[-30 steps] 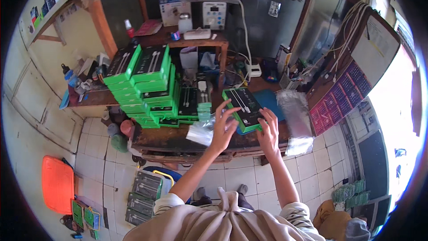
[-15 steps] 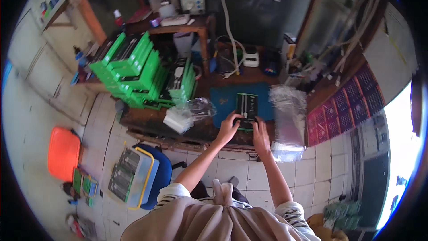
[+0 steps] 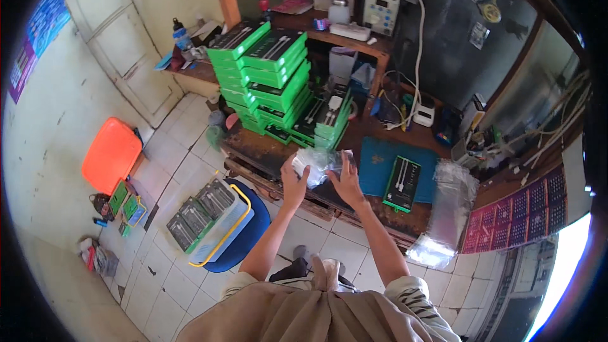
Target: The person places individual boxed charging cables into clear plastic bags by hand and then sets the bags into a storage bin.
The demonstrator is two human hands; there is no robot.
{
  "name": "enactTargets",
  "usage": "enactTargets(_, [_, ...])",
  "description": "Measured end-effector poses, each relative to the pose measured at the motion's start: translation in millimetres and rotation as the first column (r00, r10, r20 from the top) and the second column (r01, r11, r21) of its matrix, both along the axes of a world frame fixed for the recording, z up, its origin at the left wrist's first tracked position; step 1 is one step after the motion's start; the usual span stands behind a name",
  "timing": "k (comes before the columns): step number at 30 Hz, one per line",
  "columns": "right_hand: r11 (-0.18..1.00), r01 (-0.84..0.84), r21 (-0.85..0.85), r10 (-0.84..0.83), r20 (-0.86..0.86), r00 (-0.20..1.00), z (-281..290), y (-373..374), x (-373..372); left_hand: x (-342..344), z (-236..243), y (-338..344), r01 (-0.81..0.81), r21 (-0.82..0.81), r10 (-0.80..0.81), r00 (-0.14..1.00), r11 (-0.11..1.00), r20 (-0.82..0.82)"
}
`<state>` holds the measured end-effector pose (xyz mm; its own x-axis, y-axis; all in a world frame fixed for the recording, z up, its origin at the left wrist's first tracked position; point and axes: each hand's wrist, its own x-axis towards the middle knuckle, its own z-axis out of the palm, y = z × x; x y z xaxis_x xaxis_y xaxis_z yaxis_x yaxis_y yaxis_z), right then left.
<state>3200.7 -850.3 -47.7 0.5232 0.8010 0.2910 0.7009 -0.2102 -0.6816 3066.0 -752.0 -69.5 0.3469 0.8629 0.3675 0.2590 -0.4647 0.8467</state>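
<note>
Clear plastic (image 3: 315, 168) now between left fingers (image 3: 287, 168) and right fingers (image 3: 345, 166), a bit spread; cannot tell if gripping. No longer touching the black-and-green box (image 3: 402, 183), left flat, partly on the blue mat (image 3: 378, 164), right of the fingers. So, busy with plastic now.

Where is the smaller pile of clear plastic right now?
In the head view, the pile of clear plastic is near centre, at the front of the desk, between the left hand and the right hand, left of the blue mat.
</note>
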Motion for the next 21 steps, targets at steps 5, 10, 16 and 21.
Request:
enactTargets(5, [0.999,-0.011,-0.038,0.016,0.132,0.991,-9,32,-59,-15,2,34,0.066,0.107,-0.06,0.997,0.992,-0.056])
enactTargets(10, [0.999,0.013,-0.035,-0.007,0.16,0.987,-6,51,-92,-36,3,48,0.075,-0.225,-0.077,0.997,0.972,0.001])
enactTargets(16, [0.988,-0.142,0.062,0.13,0.176,0.976,-12,84,-115,-64,-4,76,0.08,-0.235,-0.067,0.996,0.969,0.064])
enactTargets(21, [0.957,-0.287,0.048,0.262,0.288,0.921,-11,131,-105,-81,-7,98,-0.034,-0.145,0.051,0.992,0.989,0.116])
